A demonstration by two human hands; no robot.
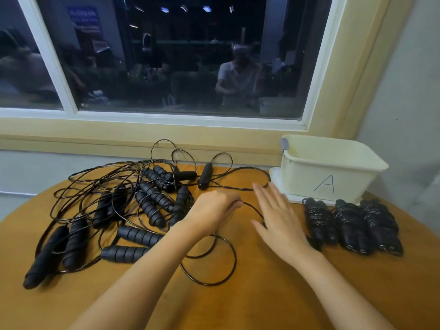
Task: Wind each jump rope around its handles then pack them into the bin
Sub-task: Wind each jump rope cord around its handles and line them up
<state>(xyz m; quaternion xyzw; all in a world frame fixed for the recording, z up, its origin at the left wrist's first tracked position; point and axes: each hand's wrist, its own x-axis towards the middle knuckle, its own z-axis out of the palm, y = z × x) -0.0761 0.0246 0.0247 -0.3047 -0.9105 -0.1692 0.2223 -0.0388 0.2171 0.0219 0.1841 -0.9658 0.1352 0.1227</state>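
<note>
Now | left hand point(214, 208) pinches a loose cord point(252, 207) | right hand point(278, 217) flat, fingers straight, beside it | tangled ropes point(133, 203) at left, wound bundles point(352, 225) before the bin point(309, 179) | risk: pulling may tighten the tangle.

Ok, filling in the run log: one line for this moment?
left hand: pinches cord | right hand: open | wound ropes: three beside bin
</note>
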